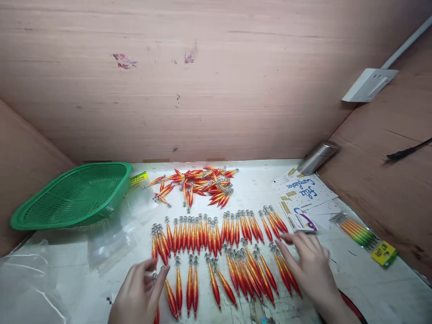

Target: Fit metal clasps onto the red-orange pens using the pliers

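Red-orange lures [179,290] in rows, left hand [135,290] half-curled over one, grip unclear, right hand [312,265] loosely spread beside rightmost ones.

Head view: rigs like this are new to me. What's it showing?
No machine: these are a person's bare left hand and right hand, seen from a head-worn camera looking forward and down. On the white table lie red-gold lures, in two rough rows with a loose pile behind. Left: a green basket and clear bags. Right: printed cards, a metal cylinder, a packet. The hands are at opposite ends of the rows; I can't tell whether either holds a lure.
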`<state>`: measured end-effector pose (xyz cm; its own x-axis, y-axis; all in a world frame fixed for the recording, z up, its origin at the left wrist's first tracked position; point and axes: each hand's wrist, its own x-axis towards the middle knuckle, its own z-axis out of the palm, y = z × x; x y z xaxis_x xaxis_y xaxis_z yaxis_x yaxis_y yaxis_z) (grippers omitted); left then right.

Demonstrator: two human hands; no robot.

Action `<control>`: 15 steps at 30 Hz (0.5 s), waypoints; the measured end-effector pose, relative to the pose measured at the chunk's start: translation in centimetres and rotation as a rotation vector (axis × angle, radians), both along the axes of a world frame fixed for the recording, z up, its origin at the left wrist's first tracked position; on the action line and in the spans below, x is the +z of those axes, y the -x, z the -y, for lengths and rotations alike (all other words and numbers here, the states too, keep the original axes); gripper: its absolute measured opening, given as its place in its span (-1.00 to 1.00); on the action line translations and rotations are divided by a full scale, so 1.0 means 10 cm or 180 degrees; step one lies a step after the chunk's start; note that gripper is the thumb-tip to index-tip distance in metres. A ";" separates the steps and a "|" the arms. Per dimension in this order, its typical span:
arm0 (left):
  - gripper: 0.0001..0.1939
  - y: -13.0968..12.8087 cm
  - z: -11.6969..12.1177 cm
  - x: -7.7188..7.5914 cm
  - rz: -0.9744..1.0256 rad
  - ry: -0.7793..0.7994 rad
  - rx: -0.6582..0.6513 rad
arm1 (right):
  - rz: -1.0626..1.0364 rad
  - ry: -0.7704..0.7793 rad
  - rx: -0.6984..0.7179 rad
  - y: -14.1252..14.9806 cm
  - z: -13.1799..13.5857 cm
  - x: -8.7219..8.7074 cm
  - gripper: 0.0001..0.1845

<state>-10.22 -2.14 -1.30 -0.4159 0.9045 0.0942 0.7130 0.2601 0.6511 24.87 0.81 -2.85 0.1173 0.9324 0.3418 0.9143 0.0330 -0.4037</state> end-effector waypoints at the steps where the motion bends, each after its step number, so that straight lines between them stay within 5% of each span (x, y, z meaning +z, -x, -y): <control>1: -0.62 -0.04 -0.19 0.10 -0.0218 -0.0075 -0.0395 | 0.0063 0.0015 0.0231 0.04 -0.24 0.08 -0.68; 3: -0.74 -0.18 -0.66 0.26 -0.0798 0.0330 -0.1081 | 0.0210 0.0131 0.0688 0.18 -0.80 0.19 -0.76; 8: -0.81 -0.55 -1.78 0.32 -0.1107 0.0817 -0.0751 | 0.0434 0.0484 0.1330 0.56 -2.11 0.17 -0.77; 11: -0.73 -0.65 -2.06 0.23 -0.1129 0.1038 -0.0591 | 0.0427 0.0647 0.1614 0.66 -2.50 0.10 -0.71; 15: -0.65 -0.69 -2.10 0.11 -0.1041 0.1230 -0.0349 | 0.0302 0.0863 0.1920 0.64 -2.66 0.03 -0.71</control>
